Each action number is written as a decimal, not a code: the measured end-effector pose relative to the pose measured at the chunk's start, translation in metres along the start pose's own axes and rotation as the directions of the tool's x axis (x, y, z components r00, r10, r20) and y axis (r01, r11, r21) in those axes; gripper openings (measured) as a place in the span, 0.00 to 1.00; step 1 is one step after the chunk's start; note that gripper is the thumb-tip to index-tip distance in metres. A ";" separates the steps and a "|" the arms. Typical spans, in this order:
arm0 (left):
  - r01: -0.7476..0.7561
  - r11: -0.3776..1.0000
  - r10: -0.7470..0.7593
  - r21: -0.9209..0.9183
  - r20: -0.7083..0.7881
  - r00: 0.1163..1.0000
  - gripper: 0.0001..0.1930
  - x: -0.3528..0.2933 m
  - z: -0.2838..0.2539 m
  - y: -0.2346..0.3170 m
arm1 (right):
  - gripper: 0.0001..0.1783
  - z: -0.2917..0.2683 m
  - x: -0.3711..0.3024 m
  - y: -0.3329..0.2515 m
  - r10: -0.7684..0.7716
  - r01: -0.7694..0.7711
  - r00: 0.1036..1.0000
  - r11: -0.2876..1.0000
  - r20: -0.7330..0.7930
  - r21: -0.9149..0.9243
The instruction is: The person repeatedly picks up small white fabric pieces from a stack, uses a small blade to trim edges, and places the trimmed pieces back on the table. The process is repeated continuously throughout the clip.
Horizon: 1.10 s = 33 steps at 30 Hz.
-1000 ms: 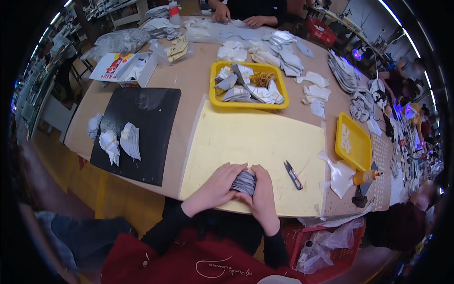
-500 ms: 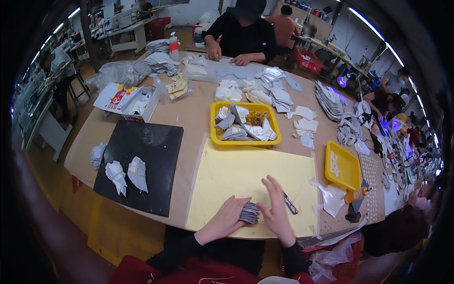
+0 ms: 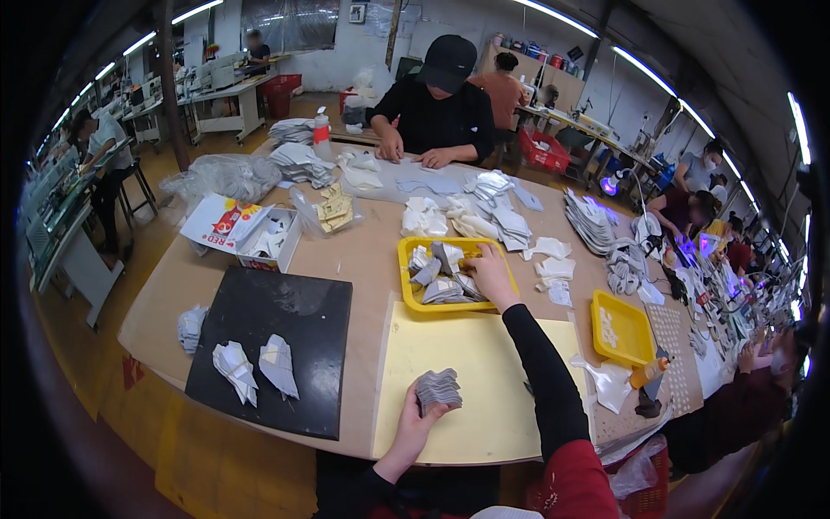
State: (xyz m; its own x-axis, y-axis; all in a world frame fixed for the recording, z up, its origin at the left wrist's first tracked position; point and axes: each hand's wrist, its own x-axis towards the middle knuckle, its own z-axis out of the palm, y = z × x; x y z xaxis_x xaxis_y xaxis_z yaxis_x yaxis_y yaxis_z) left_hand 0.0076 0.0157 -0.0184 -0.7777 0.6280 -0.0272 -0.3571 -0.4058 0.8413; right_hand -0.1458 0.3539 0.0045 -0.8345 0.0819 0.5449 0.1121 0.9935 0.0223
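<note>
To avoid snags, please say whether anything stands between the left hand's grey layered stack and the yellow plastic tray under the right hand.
Nothing visible does; only a flat yellow sheet lies between stack and tray.

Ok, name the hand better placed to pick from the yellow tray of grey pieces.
The right hand, likely: it reaches into that tray, while the left hand holds a grey stack.

bold red lettering beside a red-and-yellow printed design on the lid [image 3: 223,227] of a white box [image 3: 291,245], a red label [image 3: 321,136] around a white bottle [image 3: 323,152], any print on it too small to read, small pale marks on a red sleeve [image 3: 577,477], unreadable
</note>
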 end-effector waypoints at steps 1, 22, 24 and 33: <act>-0.002 0.999 0.002 -0.033 0.004 1.000 0.33 0.000 0.000 -0.002 | 0.09 0.004 0.004 0.003 0.002 -0.001 1.000 1.000 0.022 -0.011; 0.086 0.926 -0.144 -0.368 -0.133 0.981 0.28 -0.002 -0.001 0.016 | 0.11 -0.038 0.005 0.024 0.556 -0.511 0.739 0.097 0.380 0.854; 0.080 0.932 -0.136 -0.353 -0.138 0.981 0.28 -0.002 -0.001 0.016 | 0.10 -0.043 0.001 0.019 0.563 -0.571 0.731 0.196 0.385 0.797; 0.044 0.932 -0.102 -0.359 -0.143 0.984 0.29 -0.001 -0.007 0.011 | 0.08 -0.024 -0.014 0.001 0.114 -0.136 0.984 0.978 0.138 0.159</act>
State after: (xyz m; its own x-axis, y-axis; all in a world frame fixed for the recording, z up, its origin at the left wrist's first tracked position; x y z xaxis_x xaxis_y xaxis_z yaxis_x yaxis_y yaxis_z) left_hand 0.0006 0.0058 -0.0132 -0.8034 0.5644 -0.1899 -0.5530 -0.5888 0.5895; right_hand -0.1212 0.3516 0.0169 -0.8828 0.2051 0.4227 0.1373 0.9730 -0.1853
